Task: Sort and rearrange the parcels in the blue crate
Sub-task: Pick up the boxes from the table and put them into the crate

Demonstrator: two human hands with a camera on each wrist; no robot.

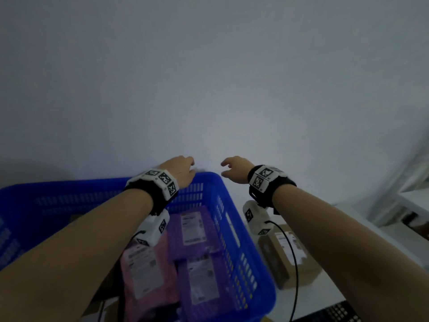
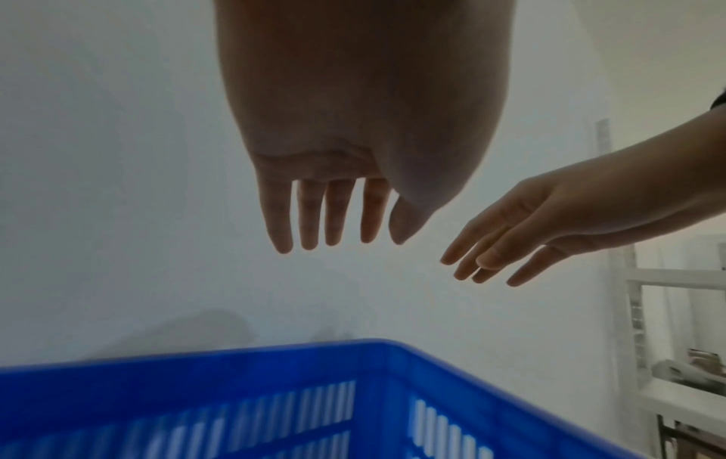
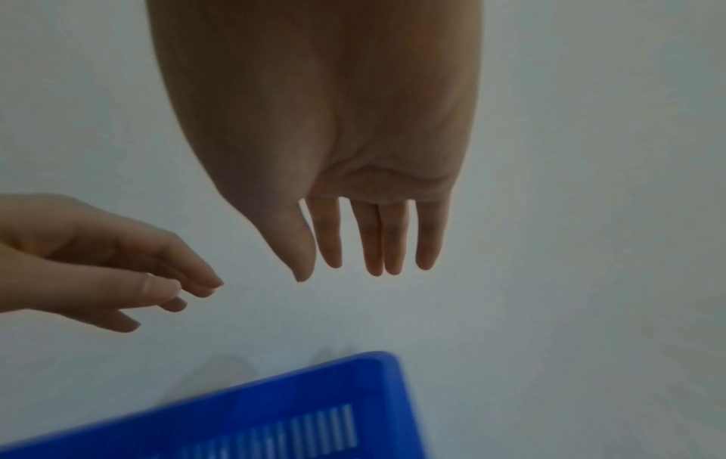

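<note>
The blue crate [image 1: 234,231] sits low in the head view, its slotted wall also in the left wrist view [image 2: 196,388] and right wrist view [image 3: 294,403]. Inside lie two purple parcels [image 1: 188,231] [image 1: 204,282] and a pink parcel [image 1: 144,273], each with a white label. My left hand [image 1: 183,168] hovers above the crate's far right corner, fingers [image 2: 310,217] straight and empty. My right hand [image 1: 234,168] hovers just right of it, beyond the crate, fingers [image 3: 373,239] straight and holding nothing.
A brown cardboard box [image 1: 287,254] with a label lies on the white table [image 1: 325,298] right of the crate. A plain white wall [image 1: 209,77] fills the background. White shelving [image 1: 411,201] stands at the far right. A dark keyboard edge [image 1: 341,312] shows bottom right.
</note>
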